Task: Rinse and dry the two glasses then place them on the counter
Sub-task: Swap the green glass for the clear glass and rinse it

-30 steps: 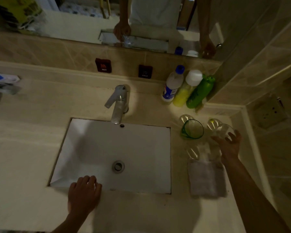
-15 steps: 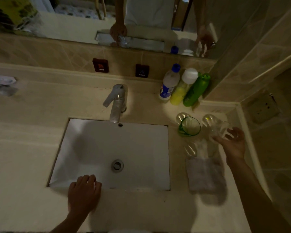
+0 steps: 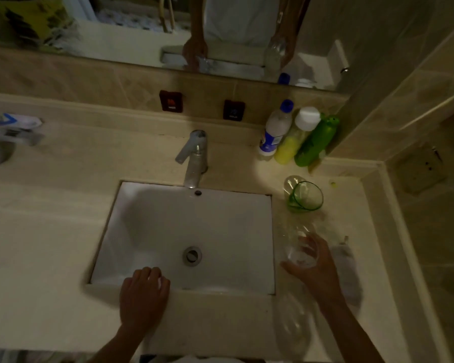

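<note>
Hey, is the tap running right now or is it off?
Off, as far as the picture shows. No stream falls from the tap into the sink, and neither hand touches it.

Right hand [image 3: 316,268] holds a clear glass [image 3: 298,254]; left hand [image 3: 143,294] rests on the sink [image 3: 131,218] edge.

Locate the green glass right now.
Head view: the green glass stands on the counter right of the sink, in front of the bottles, beyond the right hand.
</note>
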Demonstrator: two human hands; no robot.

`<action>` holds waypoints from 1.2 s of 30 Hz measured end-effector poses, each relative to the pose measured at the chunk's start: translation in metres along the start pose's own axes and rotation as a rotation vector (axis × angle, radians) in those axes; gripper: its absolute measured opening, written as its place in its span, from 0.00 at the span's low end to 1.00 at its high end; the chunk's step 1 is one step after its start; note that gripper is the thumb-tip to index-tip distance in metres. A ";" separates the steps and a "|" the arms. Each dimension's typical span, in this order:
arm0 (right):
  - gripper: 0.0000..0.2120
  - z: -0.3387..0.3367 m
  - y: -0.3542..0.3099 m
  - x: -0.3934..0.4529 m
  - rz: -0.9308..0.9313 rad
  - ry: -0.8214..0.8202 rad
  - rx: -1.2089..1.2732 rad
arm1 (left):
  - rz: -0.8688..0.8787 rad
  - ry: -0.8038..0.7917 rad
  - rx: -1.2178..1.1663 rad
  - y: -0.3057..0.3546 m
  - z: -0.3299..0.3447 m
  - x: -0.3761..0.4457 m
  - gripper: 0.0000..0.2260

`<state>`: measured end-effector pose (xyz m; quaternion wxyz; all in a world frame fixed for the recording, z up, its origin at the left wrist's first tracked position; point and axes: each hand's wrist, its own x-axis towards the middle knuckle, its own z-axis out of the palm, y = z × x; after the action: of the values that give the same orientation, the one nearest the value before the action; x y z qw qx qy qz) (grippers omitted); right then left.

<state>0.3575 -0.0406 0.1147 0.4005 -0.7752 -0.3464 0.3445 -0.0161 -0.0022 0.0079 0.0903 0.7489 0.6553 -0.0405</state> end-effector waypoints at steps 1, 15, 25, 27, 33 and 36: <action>0.46 0.013 -0.003 -0.001 0.002 -0.036 0.021 | -0.012 -0.011 -0.015 0.001 -0.002 0.000 0.10; 0.42 0.163 -0.078 -0.001 0.119 -0.437 0.182 | -0.361 -0.185 -1.444 0.014 -0.064 0.041 0.09; 0.28 0.211 -0.100 0.002 0.258 -0.377 0.389 | -0.188 -0.424 -1.559 0.017 -0.071 0.067 0.34; 0.18 0.213 -0.101 -0.004 0.243 -0.381 0.413 | -0.174 -0.415 -1.597 0.016 -0.069 0.076 0.36; 0.14 0.210 -0.100 -0.012 0.286 -0.385 0.394 | -0.229 -0.346 -1.600 0.009 -0.057 0.116 0.53; 0.09 0.195 -0.108 0.020 0.100 -0.319 0.097 | -0.209 -0.396 -1.586 0.005 -0.049 0.128 0.43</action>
<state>0.1816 0.0976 0.1164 0.3597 -0.7070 -0.3493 0.4988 0.0037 0.1315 0.0339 0.7021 0.3766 0.5275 0.2949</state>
